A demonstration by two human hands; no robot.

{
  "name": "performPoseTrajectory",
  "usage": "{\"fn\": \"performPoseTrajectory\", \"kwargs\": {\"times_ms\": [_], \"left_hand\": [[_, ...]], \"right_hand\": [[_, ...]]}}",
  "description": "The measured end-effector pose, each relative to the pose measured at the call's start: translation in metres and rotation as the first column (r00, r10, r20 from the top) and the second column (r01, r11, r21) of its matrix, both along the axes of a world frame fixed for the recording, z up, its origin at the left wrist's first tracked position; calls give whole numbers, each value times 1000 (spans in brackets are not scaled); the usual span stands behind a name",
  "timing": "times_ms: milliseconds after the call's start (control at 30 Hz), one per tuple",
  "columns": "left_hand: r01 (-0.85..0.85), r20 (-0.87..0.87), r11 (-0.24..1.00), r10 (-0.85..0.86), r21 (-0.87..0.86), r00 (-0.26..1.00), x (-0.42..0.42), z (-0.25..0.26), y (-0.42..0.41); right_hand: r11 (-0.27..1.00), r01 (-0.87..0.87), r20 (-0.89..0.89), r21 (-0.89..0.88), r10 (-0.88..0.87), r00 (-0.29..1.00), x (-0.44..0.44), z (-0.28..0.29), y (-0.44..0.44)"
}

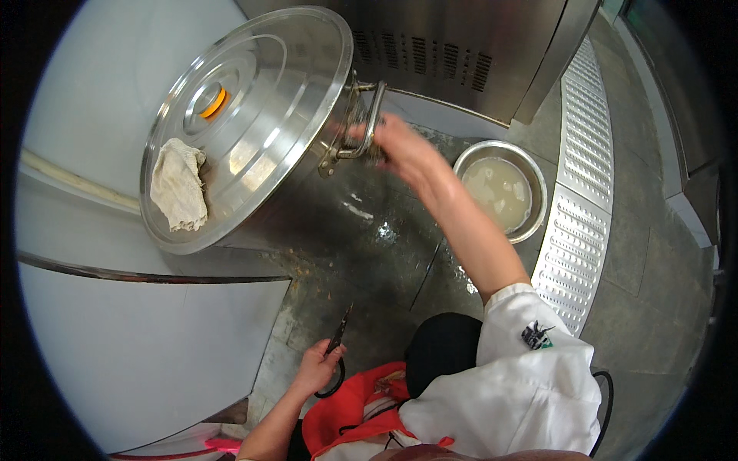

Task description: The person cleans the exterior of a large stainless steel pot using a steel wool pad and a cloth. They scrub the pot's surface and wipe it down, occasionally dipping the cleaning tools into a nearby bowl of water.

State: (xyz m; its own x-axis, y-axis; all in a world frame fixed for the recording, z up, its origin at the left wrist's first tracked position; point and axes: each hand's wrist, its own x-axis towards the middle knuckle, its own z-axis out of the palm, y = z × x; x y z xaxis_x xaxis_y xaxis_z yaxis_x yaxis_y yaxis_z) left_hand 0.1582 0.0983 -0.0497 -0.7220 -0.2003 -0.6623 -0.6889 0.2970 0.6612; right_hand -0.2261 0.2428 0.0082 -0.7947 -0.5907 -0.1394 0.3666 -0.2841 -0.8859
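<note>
My left hand (314,367) holds a dark pair of scissors (339,336), blades pointing up and a handle loop showing below the fingers. Ahead of me stands a large stainless steel stockpot (288,207) under a domed metal lid (271,124) with an orange-ringed knob (213,102). A crumpled off-white cloth (179,185) lies on the lid. At the pot's side handle (376,112) is my right hand (403,148), its fingers partly behind the bar. Motion blurs those fingers, so whether they grip the handle or something else cannot be told.
Right of my forearm, a metal basin (541,199) of cloudy liquid sits on the wet tiled floor (380,265). Beyond it runs a perforated metal drain cover (579,222). A vented stainless cabinet (438,34) stands behind the pot, and a pale panel (144,346) is at left.
</note>
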Motion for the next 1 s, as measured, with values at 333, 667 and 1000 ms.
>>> {"fn": "performPoseTrajectory", "kwargs": {"times_ms": [333, 667, 1000], "left_hand": [[-42, -12, 999, 42, 17, 999, -2, -1, 8], [21, -28, 999, -22, -27, 999, -6, 6, 14], [4, -48, 1000, -4, 0, 999, 5, 7, 15]], "right_hand": [[994, -14, 33, -109, 18, 999, -28, 7, 6], [995, 31, 67, -95, -24, 997, -42, 4, 8], [978, -76, -230, -194, 30, 973, 3, 2, 5]]}}
